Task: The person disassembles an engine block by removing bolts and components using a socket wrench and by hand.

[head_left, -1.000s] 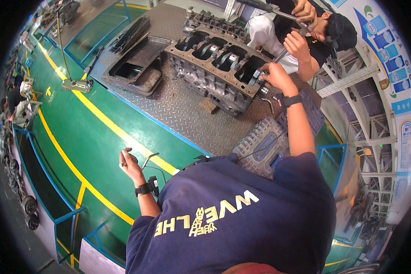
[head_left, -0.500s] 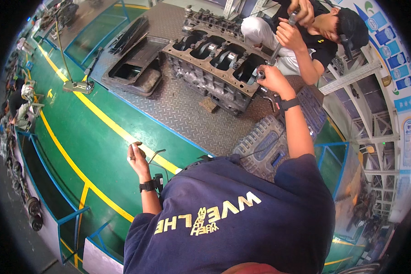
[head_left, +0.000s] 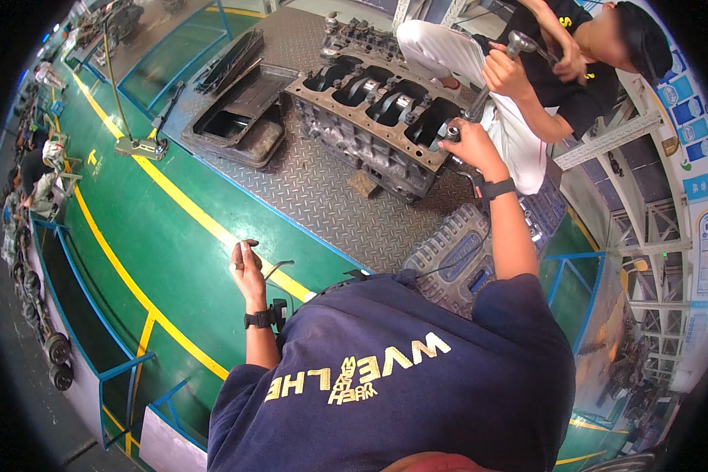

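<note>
My right hand (head_left: 480, 151) is at the near right end of the engine block (head_left: 362, 141), its thumb and fingers closed on a small round metal socket (head_left: 453, 134). The block lies with its open side up, and crankshaft journals show in its bays. Away from the bench, over the green floor, my left hand (head_left: 248, 271) is raised with curled fingers; whatever it may hold is hidden. Across the block a co-worker grips a ratchet wrench (head_left: 521, 44), one hand around its shaft and the other by its handle. The shaft slants down toward the block's right end.
An oil pan (head_left: 271, 82) rests left of the block on the tread-plate bench (head_left: 307, 200). A wooden chock (head_left: 363, 185) sits by the block's near side. A grey tool case (head_left: 452, 248) lies near my right arm. Blue rails (head_left: 126, 366) stand at lower left.
The co-worker has shifted right, and their upper hand has swung right and down with the ratchet handle. My right hand stays by the block's end with the socket. My left hand has moved slightly right.
</note>
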The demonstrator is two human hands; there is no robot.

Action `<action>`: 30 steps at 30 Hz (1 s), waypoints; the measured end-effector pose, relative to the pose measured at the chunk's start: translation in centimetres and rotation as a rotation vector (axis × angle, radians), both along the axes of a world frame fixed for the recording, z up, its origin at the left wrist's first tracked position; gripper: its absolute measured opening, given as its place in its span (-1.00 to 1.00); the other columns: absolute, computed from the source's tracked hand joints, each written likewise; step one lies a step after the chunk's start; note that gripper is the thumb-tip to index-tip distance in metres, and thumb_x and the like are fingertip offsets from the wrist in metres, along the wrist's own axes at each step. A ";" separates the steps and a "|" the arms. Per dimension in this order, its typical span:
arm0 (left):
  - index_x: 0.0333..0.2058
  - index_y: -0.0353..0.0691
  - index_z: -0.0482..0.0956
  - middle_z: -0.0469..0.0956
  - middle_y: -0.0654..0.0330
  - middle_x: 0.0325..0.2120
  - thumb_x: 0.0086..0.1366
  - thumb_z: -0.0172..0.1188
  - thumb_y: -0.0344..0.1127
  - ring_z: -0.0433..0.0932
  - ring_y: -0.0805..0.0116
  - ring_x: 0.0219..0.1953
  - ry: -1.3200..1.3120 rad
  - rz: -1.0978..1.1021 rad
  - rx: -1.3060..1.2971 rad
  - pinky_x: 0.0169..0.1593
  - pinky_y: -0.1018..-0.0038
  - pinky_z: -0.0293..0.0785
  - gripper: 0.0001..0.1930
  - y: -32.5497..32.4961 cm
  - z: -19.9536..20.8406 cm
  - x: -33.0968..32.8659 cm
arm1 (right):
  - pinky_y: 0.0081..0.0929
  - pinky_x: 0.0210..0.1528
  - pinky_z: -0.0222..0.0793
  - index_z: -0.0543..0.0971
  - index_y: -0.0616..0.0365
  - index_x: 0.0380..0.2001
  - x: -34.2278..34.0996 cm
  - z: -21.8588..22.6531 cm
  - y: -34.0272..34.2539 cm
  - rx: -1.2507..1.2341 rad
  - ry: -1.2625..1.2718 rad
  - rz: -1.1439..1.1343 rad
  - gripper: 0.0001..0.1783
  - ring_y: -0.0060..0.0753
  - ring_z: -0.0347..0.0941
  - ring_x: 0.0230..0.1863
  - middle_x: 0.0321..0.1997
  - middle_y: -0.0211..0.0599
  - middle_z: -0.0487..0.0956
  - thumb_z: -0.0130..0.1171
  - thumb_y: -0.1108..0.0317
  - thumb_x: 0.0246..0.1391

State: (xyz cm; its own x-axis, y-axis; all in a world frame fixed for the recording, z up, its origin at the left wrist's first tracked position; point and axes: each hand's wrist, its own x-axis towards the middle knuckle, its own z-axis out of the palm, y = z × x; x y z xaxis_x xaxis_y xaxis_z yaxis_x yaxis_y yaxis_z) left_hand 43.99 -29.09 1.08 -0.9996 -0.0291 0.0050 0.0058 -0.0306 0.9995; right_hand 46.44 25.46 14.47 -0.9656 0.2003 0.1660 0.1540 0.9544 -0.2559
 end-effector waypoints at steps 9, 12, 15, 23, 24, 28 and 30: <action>-0.24 -0.34 0.58 0.16 0.48 -0.70 0.56 -0.05 -0.21 0.07 0.69 -0.65 0.086 -0.109 0.045 -0.57 0.58 -0.05 -0.67 1.6 5.6 -2.2 | -0.06 -0.15 0.50 0.61 0.35 -0.20 -0.5 -0.8 0.7 0.078 0.060 0.052 -0.55 0.20 0.61 -0.21 -0.34 0.22 0.62 0.47 0.24 -0.10; -0.24 -0.28 0.59 0.17 0.49 -0.70 0.56 -0.04 -0.14 0.07 0.70 -0.63 0.107 -0.118 0.043 -0.53 0.59 -0.03 -0.65 0.8 5.9 -1.8 | 0.02 -0.23 0.48 0.59 0.31 -0.26 -1.3 1.6 -2.3 0.190 0.244 -0.038 -0.60 0.24 0.60 -0.27 -0.41 0.17 0.62 0.44 0.20 -0.02; -0.26 -0.30 0.59 0.17 0.48 -0.69 0.56 -0.04 -0.16 0.08 0.69 -0.64 0.106 -0.092 0.073 -0.55 0.58 -0.03 -0.65 -0.7 5.8 -1.6 | 0.03 -0.26 0.48 0.59 0.34 -0.23 -2.5 5.2 -6.8 0.207 0.146 -0.173 -0.54 0.27 0.60 -0.31 -0.45 0.20 0.61 0.44 0.15 0.01; -0.23 -0.25 0.59 0.18 0.51 -0.72 0.55 -0.02 -0.15 0.07 0.71 -0.67 -0.009 -0.062 0.202 -0.57 0.60 -0.07 -0.69 -7.4 6.1 -4.6 | -0.12 -0.06 0.52 0.65 0.27 -0.14 -11.5 -1.3 -17.2 -0.193 0.100 0.020 -0.48 0.20 0.63 -0.13 -0.29 0.24 0.65 0.44 0.07 -0.05; -0.23 -0.24 0.58 0.18 0.51 -0.72 0.55 -0.02 -0.15 0.07 0.71 -0.67 0.002 -0.057 0.188 -0.57 0.60 -0.08 -0.69 -7.8 6.7 -5.5 | -0.13 -0.07 0.52 0.65 0.26 -0.14 -13.3 -1.4 -17.9 -0.186 0.098 0.026 -0.49 0.20 0.63 -0.14 -0.29 0.22 0.65 0.44 0.09 -0.05; -0.24 -0.32 0.58 0.17 0.50 -0.74 0.55 -0.03 -0.17 0.03 0.71 -0.69 0.072 -0.069 0.186 -0.58 0.59 -0.10 -0.66 -10.0 10.1 -9.8 | -0.07 -0.11 0.51 0.65 0.24 -0.12 -22.0 0.6 -19.4 -0.237 0.179 0.105 -0.54 0.20 0.62 -0.18 -0.30 0.21 0.65 0.38 0.12 0.01; -0.24 -0.35 0.57 0.17 0.49 -0.74 0.56 -0.05 -0.17 0.05 0.70 -0.69 0.136 -0.066 0.138 -0.59 0.59 -0.09 -0.65 -10.2 12.6 -12.6 | -0.05 -0.06 0.51 0.63 0.26 -0.12 -27.9 1.1 -18.2 -0.202 0.112 0.097 -0.55 0.23 0.61 -0.14 -0.27 0.24 0.64 0.35 0.13 0.05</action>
State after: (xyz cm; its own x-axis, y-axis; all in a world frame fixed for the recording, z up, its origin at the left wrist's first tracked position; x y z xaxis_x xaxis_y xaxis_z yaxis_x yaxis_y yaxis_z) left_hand 31.36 -39.31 13.71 -0.9898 0.0269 0.1401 0.1335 -0.1723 0.9760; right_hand 18.56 7.29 15.57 -0.9597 0.1481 0.2388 0.0246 0.8909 -0.4534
